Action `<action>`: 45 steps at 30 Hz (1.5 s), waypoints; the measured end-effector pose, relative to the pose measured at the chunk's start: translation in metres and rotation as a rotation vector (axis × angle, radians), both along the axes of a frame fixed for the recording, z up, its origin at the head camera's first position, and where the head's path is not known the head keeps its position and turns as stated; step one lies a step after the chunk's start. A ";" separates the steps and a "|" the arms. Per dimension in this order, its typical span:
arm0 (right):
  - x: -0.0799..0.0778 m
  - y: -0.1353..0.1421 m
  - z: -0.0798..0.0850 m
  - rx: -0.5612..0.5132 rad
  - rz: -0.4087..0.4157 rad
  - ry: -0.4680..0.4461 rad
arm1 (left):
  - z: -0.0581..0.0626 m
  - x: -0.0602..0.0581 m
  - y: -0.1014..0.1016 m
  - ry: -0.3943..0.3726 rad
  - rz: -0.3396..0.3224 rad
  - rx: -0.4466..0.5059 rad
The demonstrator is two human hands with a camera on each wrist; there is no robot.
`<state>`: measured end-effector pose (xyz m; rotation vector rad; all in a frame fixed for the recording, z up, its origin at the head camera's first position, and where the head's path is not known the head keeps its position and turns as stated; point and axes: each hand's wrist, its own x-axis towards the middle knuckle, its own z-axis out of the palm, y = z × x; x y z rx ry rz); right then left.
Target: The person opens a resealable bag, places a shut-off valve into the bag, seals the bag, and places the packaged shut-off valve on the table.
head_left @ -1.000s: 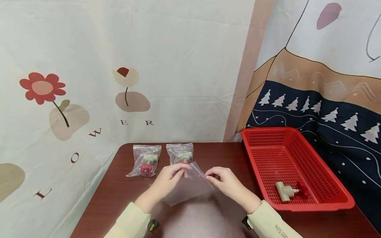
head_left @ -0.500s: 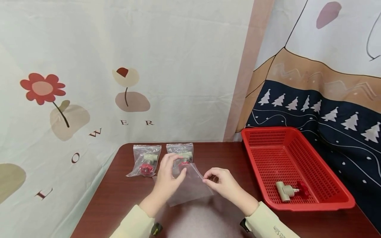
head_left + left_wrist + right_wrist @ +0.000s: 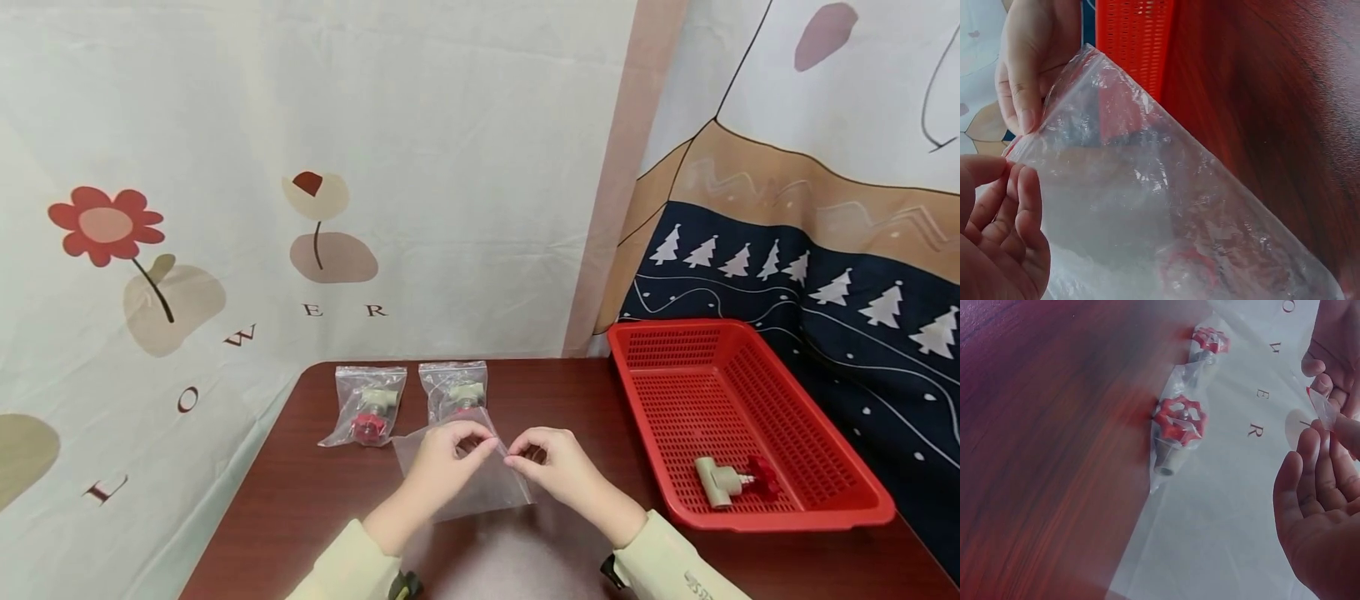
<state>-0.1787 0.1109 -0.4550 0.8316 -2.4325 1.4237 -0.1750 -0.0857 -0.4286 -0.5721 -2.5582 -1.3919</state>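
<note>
Across the lower part of my head view lies a reddish-brown, wood-grained surface (image 3: 277, 517). Behind it I see a white cloth (image 3: 450, 167) printed with flowers (image 3: 107, 225); at right, a navy-and-tan cloth (image 3: 892, 408) bears white trees (image 3: 832, 290). The left hand (image 3: 442, 458) and right hand (image 3: 562, 467) each pinch one edge of a clear, flat plastic bag (image 3: 491, 483) above the surface. Beyond it lie two clear bags (image 3: 345, 387) containing beige valves (image 3: 378, 398) with red handwheels (image 3: 367, 427). A red, perforated plastic basket (image 3: 862, 504) at right holds one unbagged beige valve (image 3: 717, 483).
</note>
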 end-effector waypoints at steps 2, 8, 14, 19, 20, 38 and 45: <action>0.000 0.000 0.000 -0.013 -0.002 -0.013 | 0.001 0.000 0.000 -0.025 -0.019 0.016; 0.000 -0.002 0.002 -0.053 0.008 -0.073 | 0.001 -0.002 -0.001 -0.089 -0.060 0.019; 0.007 -0.008 0.012 -0.044 -0.009 -0.071 | 0.002 0.001 -0.001 -0.150 -0.098 -0.063; 0.019 -0.011 0.035 -0.046 0.001 -0.051 | 0.002 0.000 0.000 -0.168 -0.106 -0.048; 0.018 -0.011 0.034 -0.047 0.003 -0.050 | 0.002 0.000 0.000 -0.166 -0.106 -0.049; -0.004 0.010 -0.004 0.074 -0.187 -0.055 | 0.013 0.004 -0.011 -0.150 -0.026 -0.253; 0.000 0.009 -0.003 0.053 -0.208 -0.142 | 0.011 0.003 -0.010 -0.140 0.024 -0.181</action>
